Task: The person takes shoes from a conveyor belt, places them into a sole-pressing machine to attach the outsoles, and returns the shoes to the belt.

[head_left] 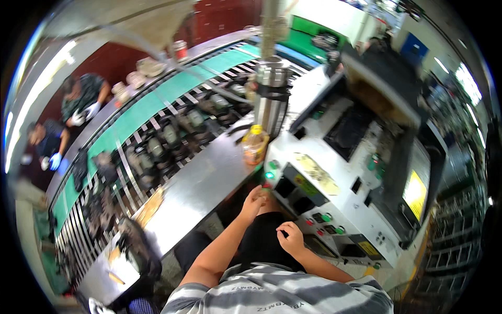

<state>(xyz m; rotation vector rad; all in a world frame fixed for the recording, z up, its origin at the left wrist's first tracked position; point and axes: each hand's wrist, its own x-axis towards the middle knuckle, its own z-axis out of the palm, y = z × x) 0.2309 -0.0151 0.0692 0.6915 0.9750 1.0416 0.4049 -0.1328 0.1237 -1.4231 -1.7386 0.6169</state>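
Note:
My left hand (253,203) is at the front left corner of a white machine (345,193). Its fingers are bunched right beside a red button (267,186), with nothing visible in them; I cannot tell whether they touch it. A lit green button (269,176) is just above. My right hand (291,238) hovers over my lap, loosely curled with the thumb apart, holding nothing. It is nearest to the machine's front panel, which carries several red and green knobs and small displays. The machine's dark hinged lid (381,78) stands raised over a black part (351,131) inside.
On the left, a metal bench (196,186) borders a roller conveyor carrying several dark shoes (170,133). A yellow-capped bottle (254,145) stands beside a steel cylinder (271,91). More shoes (137,246) lie on the bench's near end. Two people (83,94) work across the green belt (172,94). Racks (452,230) stand right.

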